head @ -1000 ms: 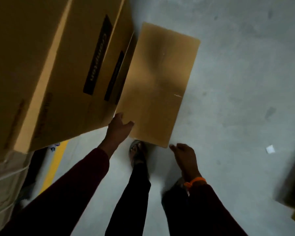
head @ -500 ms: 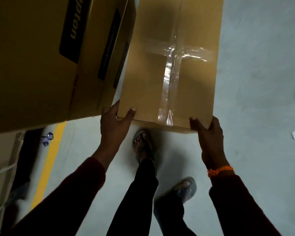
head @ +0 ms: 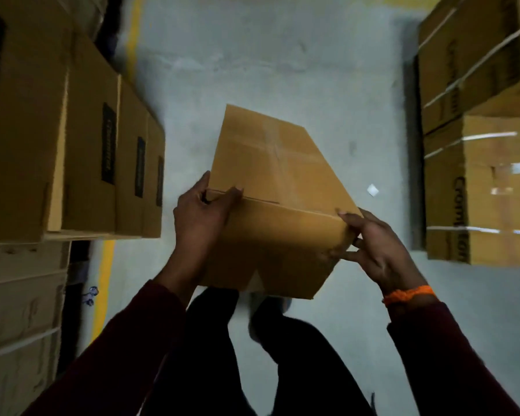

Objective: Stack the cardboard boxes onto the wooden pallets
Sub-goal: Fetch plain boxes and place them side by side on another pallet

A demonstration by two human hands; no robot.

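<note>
Plain brown cardboard box [head: 270, 181], clear tape [head: 275, 151] crossed on top, held tilted, left hand [head: 198, 223] and right hand [head: 379, 247] each with a grip curled round a near corner.

Dim light; grey concrete floor [head: 282, 55] crossed by a yellow painted line [head: 104, 280].

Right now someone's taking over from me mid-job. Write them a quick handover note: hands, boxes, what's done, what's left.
Left hand: grips the box at its near left top edge, thumb on top.
Right hand: grips its near right corner.
Box: held tilted off the floor, taped face up, between the left stack and the right stack.
Done: this box is lifted; both stacks already hold boxes.
Left: carry it to a stack and set it down. No pallet is plainly in view, so which stack is unclear.
</note>
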